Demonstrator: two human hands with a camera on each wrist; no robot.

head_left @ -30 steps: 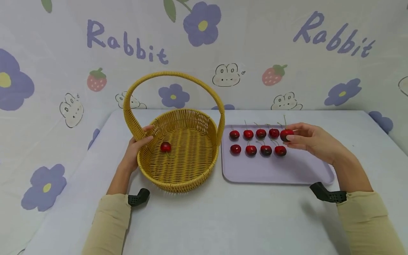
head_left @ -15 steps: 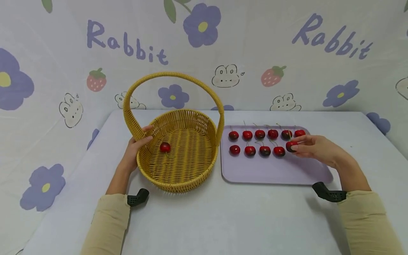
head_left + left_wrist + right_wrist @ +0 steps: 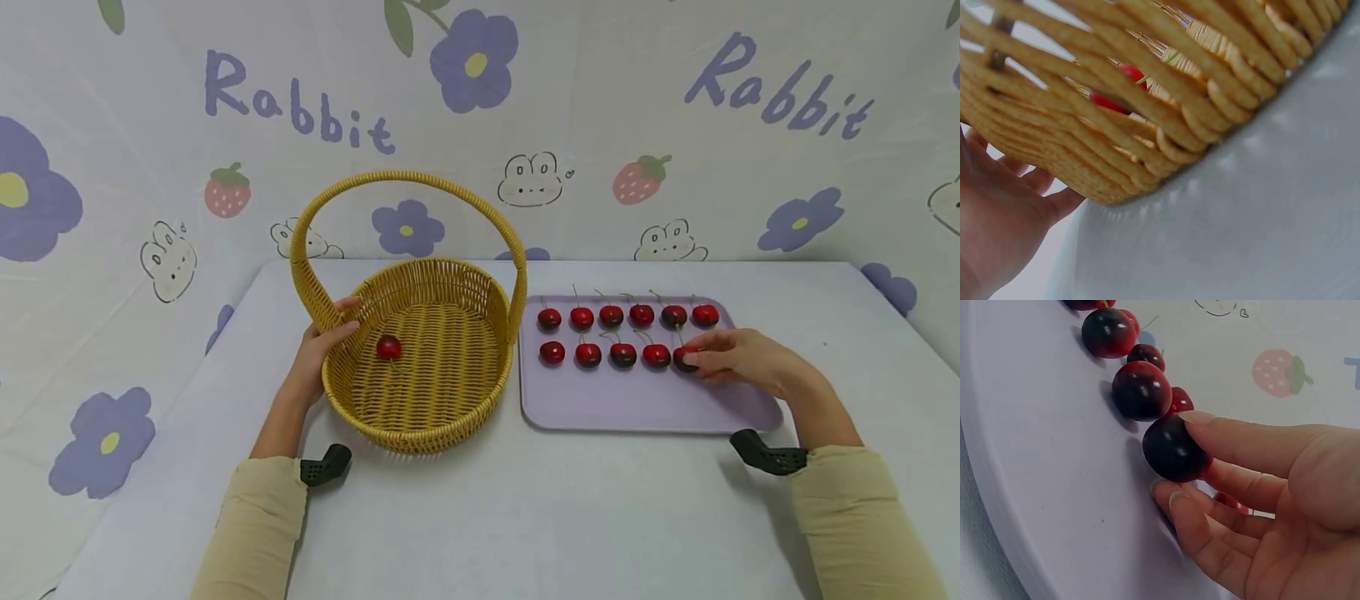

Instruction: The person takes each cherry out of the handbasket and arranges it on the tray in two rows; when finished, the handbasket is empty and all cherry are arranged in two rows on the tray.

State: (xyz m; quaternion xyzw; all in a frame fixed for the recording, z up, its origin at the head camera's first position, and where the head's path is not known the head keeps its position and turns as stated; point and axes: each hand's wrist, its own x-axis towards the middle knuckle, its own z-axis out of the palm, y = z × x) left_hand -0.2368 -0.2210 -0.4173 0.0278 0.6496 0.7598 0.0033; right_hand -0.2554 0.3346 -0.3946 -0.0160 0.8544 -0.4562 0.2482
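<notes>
A yellow woven basket [image 3: 420, 435] with a tall arched handle stands left of centre, and one red cherry [image 3: 389, 347] lies inside it. My left hand [image 3: 318, 354] grips the basket's left side at the foot of the handle, thumb over the rim. In the left wrist view, fingers reach behind the weave. On the lilac tray [image 3: 600, 400] several cherries [image 3: 622, 355] lie in two rows, stems pointing away. At the right end of the near row my right hand [image 3: 750, 360] pinches a dark red cherry [image 3: 1172, 450] between thumb and fingers, low over the tray.
The tray sits just right of the basket on a white-covered table [image 3: 525, 517]. Behind them hangs a cloth [image 3: 585, 108] printed with flowers, rabbits and strawberries. A dark wrist-worn camera mount [image 3: 326, 465] juts from each sleeve.
My right hand has moved from the far row towards the near row and lowered its cherry. Another cherry at the far row's right end has come into sight. The left hand stays on the basket.
</notes>
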